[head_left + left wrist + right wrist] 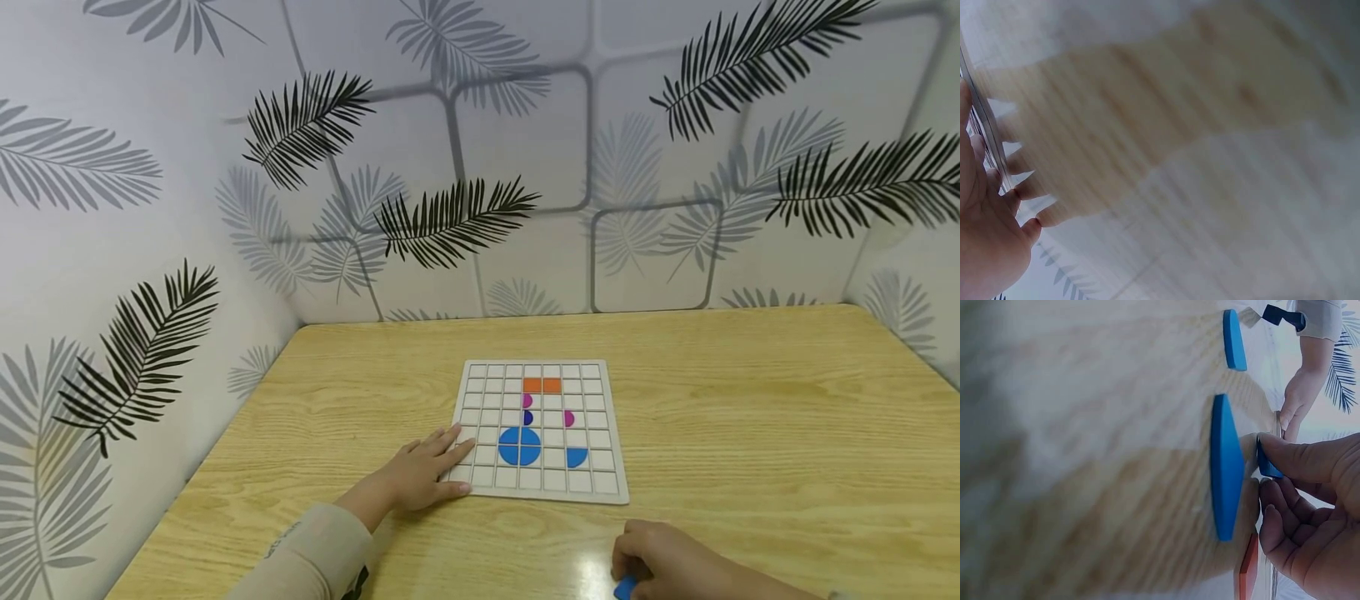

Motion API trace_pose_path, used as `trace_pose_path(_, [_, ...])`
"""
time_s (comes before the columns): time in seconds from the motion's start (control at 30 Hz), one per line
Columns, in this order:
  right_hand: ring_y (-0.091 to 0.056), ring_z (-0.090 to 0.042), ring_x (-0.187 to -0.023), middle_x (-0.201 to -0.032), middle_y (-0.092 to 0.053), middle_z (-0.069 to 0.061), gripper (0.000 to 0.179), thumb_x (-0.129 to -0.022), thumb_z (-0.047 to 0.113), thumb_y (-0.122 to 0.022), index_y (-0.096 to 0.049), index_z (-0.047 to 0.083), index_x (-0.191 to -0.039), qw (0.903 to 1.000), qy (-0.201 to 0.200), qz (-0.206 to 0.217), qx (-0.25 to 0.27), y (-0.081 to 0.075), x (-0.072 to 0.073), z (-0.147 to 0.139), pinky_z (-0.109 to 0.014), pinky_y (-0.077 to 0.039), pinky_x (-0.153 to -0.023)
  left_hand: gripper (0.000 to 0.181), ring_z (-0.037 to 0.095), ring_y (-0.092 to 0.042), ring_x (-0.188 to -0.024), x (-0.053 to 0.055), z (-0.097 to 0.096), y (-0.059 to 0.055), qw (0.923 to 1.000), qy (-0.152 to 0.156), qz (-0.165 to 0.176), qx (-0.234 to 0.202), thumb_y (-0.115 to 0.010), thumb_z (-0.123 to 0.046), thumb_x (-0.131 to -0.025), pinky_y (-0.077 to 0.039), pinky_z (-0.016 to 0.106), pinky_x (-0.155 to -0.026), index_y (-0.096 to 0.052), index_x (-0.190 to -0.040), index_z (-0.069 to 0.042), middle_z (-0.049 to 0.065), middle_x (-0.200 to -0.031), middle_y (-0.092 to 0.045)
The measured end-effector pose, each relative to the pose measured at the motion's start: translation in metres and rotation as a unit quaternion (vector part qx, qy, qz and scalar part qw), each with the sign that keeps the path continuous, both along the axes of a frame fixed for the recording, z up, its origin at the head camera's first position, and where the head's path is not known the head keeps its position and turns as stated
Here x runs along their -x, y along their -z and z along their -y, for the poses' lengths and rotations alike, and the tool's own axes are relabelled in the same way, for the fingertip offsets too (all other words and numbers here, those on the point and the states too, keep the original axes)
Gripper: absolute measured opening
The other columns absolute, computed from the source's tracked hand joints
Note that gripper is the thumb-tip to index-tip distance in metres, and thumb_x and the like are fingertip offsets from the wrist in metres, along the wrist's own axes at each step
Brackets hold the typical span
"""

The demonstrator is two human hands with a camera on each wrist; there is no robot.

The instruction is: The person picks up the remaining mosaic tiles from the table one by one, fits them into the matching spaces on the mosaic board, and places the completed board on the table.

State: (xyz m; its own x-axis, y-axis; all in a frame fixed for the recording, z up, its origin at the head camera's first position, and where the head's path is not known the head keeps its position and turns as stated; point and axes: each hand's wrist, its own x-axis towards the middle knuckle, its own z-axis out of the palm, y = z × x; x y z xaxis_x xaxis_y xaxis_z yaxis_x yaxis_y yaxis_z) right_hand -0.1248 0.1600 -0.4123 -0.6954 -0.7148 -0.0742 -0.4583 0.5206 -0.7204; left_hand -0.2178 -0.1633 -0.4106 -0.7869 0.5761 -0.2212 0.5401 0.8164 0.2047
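Note:
A white gridded board lies on the wooden table. My left hand rests on its left edge, fingers spread and fairly straight. Low on the right, nearer than the board, my right hand pinches a small blue puzzle piece between thumb and fingers. On the grid, blue quarter pieces form a circle, and a blue quarter piece sits to its right. Above are a dark blue half-round piece, magenta half-round pieces and orange squares.
Beside my right hand, the right wrist view shows a large blue piece, a smaller blue piece and a red-orange piece on the table. A leaf-patterned wall stands behind the table's far edge.

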Motion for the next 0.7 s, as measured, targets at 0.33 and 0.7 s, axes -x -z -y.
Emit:
trace_pose_path(0.33, [-0.044, 0.001, -0.064, -0.071, -0.046, 0.014, 0.017, -0.068, 0.001, -0.066, -0.058, 0.015, -0.070, 0.9994, 0.012, -0.012, 0.028, -0.007, 0.000, -0.001, -0.019, -0.042, -0.054, 0.065, 0.029, -0.011, -0.128, -0.002, -0.001, -0.004, 1.0000, -0.003, 0.001, 0.005, -0.036, -0.053, -0.086, -0.014, 0.048, -0.098, -0.021, -0.139, -0.020, 0.008, -0.143, -0.011])
trace_pose_path(0.7, [-0.043, -0.001, -0.064, -0.070, -0.051, 0.009, 0.013, -0.073, 0.000, -0.063, -0.058, 0.011, -0.071, 0.9962, 0.046, 0.015, 0.072, -0.012, 0.011, 0.002, -0.020, -0.041, -0.053, 0.063, 0.030, -0.012, -0.128, -0.003, -0.001, -0.005, 1.0000, -0.001, 0.001, 0.002, -0.038, -0.050, -0.086, -0.015, 0.049, -0.098, -0.022, -0.139, -0.018, 0.009, -0.143, -0.012])
